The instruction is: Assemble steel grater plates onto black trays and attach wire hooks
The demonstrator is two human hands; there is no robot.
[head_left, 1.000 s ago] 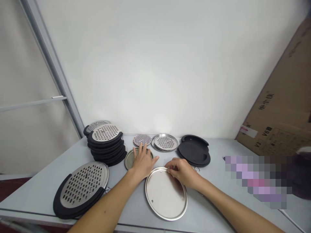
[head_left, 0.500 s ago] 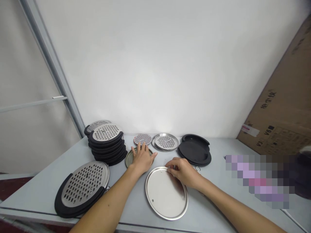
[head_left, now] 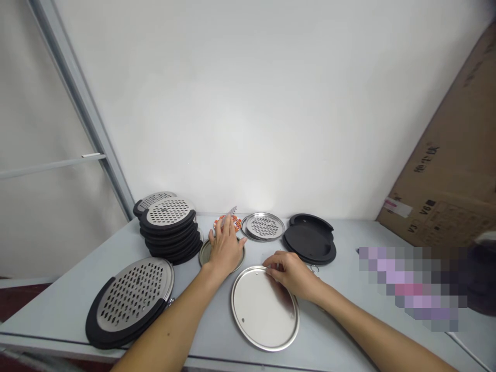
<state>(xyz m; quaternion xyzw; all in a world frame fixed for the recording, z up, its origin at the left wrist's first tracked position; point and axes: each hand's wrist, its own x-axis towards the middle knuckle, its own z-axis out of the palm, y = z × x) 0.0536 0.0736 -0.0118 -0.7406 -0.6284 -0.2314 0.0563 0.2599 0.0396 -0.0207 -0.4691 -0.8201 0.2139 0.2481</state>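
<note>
My left hand reaches over a dull round metal dish and pinches the edge of a thin perforated metal disc. The disc stands tilted, nearly edge-on to me. Behind my fingers, an orange and white patterned round thing shows in part. My right hand is closed with its fingertips at the far rim of a shiny round metal plate, which lies flat with small holes near its edge. How firmly it grips that rim is hard to see.
At left stands a stack of black-rimmed perforated discs, with a similar disc nearer me. Metal dishes with a perforated disc and black round holders lie at the back. A cardboard box leans at right.
My left hand has taken hold of the perforated disc and tipped it up from lying flat, uncovering the orange pattern. My right hand and the shiny plate have hardly moved.
</note>
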